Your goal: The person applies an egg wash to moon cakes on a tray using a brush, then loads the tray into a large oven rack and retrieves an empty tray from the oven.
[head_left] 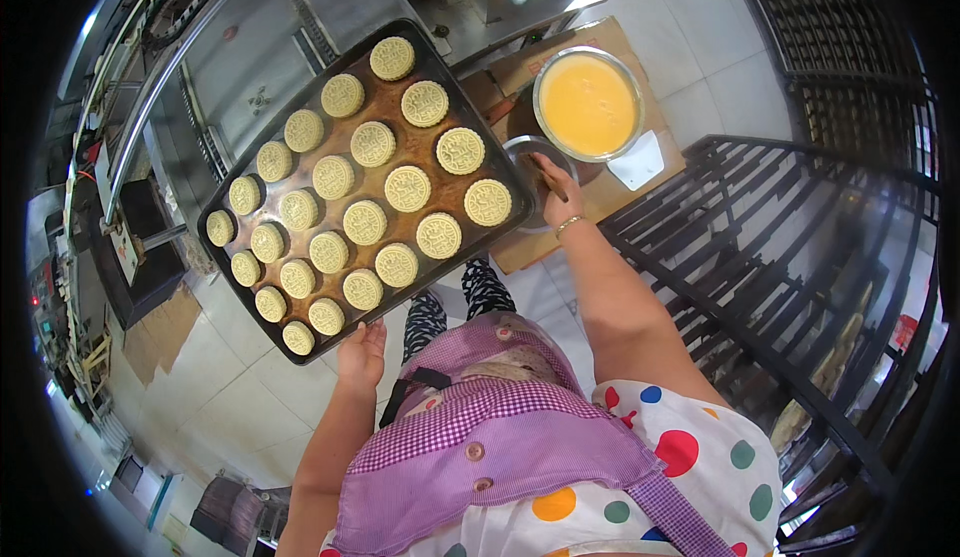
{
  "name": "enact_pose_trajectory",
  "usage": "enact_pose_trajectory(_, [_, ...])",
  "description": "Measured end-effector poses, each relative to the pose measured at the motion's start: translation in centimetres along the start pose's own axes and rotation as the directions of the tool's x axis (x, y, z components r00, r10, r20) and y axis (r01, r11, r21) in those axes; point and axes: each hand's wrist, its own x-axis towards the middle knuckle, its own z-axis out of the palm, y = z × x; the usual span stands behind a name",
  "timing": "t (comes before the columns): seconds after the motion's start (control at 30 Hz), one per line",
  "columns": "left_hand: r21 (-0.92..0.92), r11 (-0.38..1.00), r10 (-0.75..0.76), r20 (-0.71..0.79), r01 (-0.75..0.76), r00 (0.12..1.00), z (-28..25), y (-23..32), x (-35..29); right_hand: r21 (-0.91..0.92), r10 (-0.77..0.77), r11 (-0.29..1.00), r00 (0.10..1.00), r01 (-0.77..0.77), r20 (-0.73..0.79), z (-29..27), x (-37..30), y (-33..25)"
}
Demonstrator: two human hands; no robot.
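A dark rectangular baking tray (395,105) carries several rows of round, pale yellow pastries (372,144) with stamped tops. My left hand (362,354) grips the tray's near edge, thumb at the rim and the other fingers partly hidden below it. To the right of the tray, my right hand (562,204) is closed on a flat brown wooden-looking tool (547,174), its far end hard to make out. That tool is over a metal bowl (525,147), partly covered by the tray corner. Beyond it stands a steel basin (637,107) full of orange-yellow liquid.
The basin rests on a brown cardboard surface (655,197), with a white card (637,162) beside it. Dark metal racks (720,247) rise on the right. Behind the tray is a steel machine (235,42) with a rail. Pale floor tiles (235,397) lie below.
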Motion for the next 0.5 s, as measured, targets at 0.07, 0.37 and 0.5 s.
enact_pose_trajectory(0.07, [0.002,1.0,-0.012,-0.001,0.012,1.0,-0.2,-0.1,0.2,0.534,0.049,0.845,0.998,-0.023,-0.035,0.1,0.1,0.6])
enact_pose_trajectory(0.37, [-0.02,1.0,-0.008,-0.017,0.008,1.0,0.7,-0.1,-0.3,-0.177,-0.081,0.984,0.9,0.004,-0.429,-14.4,8.0,-6.9])
enact_pose_trajectory(0.5, [-0.02,1.0,-0.01,0.01,0.01,1.0,-0.1,-0.1,0.0,-0.418,-0.156,0.907,0.888,-0.044,-0.432,-14.5,9.9,-3.2])
